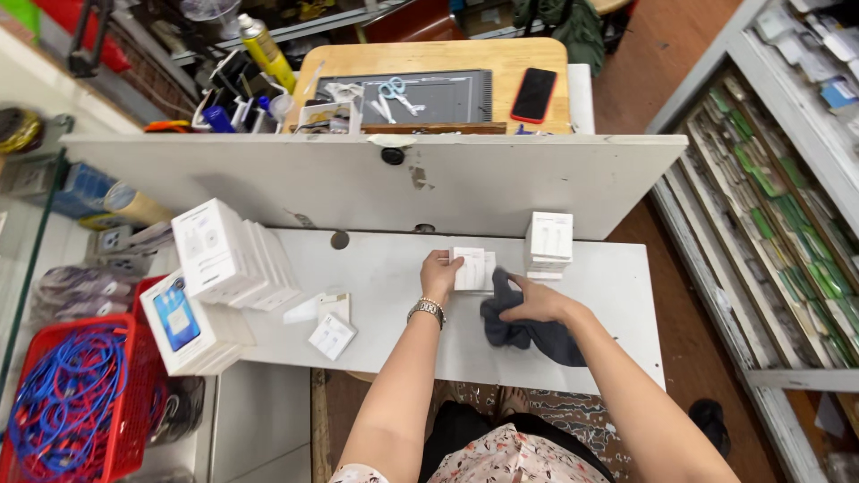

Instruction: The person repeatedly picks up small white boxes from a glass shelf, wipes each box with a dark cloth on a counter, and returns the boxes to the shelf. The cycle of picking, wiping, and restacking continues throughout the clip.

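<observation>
**Two hands, a small white box and a dark cloth on a white table**

Seen from above, a person stands at the near edge of a white rectangular table [403, 331]. The left hand [440, 271] reaches forward, its fingers [445, 260] resting on the near-left edge of a small white flat cardboard box [472, 268] lying near the table's centre. Whether those fingers are pinching the box or only steadying it cannot be told.

The right hand [535, 304] sits at about 4 o'clock from the box, its fingers clenched around a crumpled dark grey cloth [523, 329]. A fold of the cloth rises to touch the box's right side. The box therefore lies at roughly 10 o'clock from the right hand and just at 1 o'clock from the left hand, which is the nearer of the two. Its long axis seems to run left to right, though it looks nearly square.

At 2 o'clock from the box stands a short stack of similar white boxes [548, 243]. Far to the left, at 9 o'clock, a leaning row of larger white boxes [234, 255] rests on the table, with a red plastic basket of blue cables [76, 402] beyond the table's left end.
</observation>
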